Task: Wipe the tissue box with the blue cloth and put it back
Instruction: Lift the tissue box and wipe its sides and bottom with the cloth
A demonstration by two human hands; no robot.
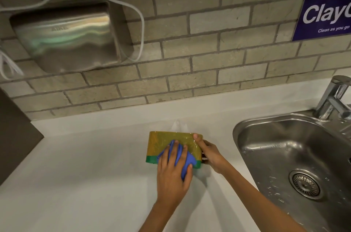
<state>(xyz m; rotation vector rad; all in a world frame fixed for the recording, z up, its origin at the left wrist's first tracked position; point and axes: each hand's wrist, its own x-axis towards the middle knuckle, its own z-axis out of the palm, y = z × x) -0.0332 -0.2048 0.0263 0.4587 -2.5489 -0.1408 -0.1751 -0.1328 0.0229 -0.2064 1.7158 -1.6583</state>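
The tissue box (161, 142) is yellow-green with a green band along its near edge and a shiny plastic wrap. It sits tipped on the white counter (85, 165), its broad face turned up toward me, a white tissue poking out behind it. My left hand (171, 173) presses the blue cloth (187, 159) flat against that face. My right hand (209, 153) grips the box's right end, thumb on the top corner.
A steel sink (284, 155) with a wet basin and drain lies right of the box, its tap (332, 97) at the back. A metal hand dryer (68, 38) with a white cable hangs on the brick wall. A blue sign (326, 11) is upper right.
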